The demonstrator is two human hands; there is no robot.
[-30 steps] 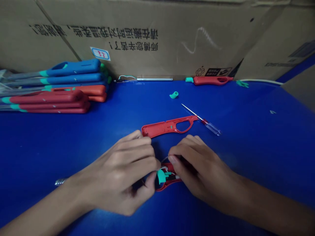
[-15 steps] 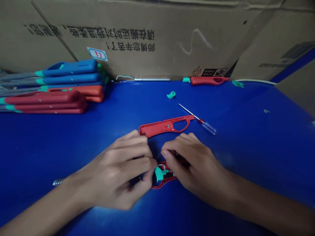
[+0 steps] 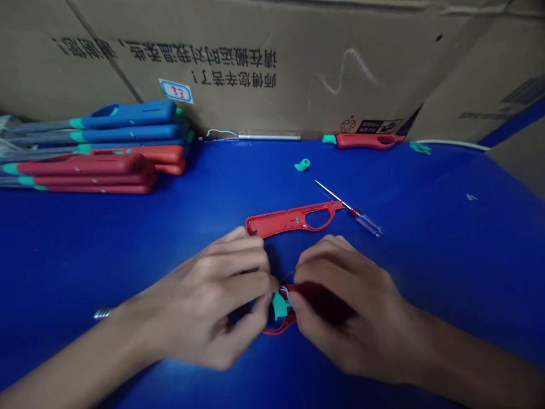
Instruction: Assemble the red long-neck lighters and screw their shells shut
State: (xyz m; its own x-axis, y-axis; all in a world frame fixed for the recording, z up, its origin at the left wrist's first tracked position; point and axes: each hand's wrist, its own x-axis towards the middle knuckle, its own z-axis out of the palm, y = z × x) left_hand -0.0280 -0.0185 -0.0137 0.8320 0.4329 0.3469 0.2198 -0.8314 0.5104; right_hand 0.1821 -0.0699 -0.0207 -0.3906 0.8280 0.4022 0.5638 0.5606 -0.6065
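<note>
An opened red lighter half-shell (image 3: 279, 329) lies between my hands, with a green trigger (image 3: 280, 307) and white wire (image 3: 284, 291) inside it. My left hand (image 3: 217, 298) is pinched at the trigger's left side. My right hand (image 3: 344, 307), fingers curled and thumb against the index finger, covers the shell's right part. A thin dark wire (image 3: 288, 277) runs between the fingertips of both hands; its ends are hidden in the pinches. Just beyond my fingers lies the other red half-shell (image 3: 276, 224), inner side up.
A screwdriver (image 3: 366, 220) with a clear handle touches the far half-shell's tip. Farther back are a green nozzle piece (image 3: 302, 165), a metal tube (image 3: 268, 137) and a red lighter handle (image 3: 368, 141). Stacked lighters (image 3: 128, 116) stand left, before a cardboard box (image 3: 298, 34).
My right hand has shifted right, away from my left hand, and the thin wire now shows between them. My left hand stays by the trigger. The whole view has shifted slightly.
</note>
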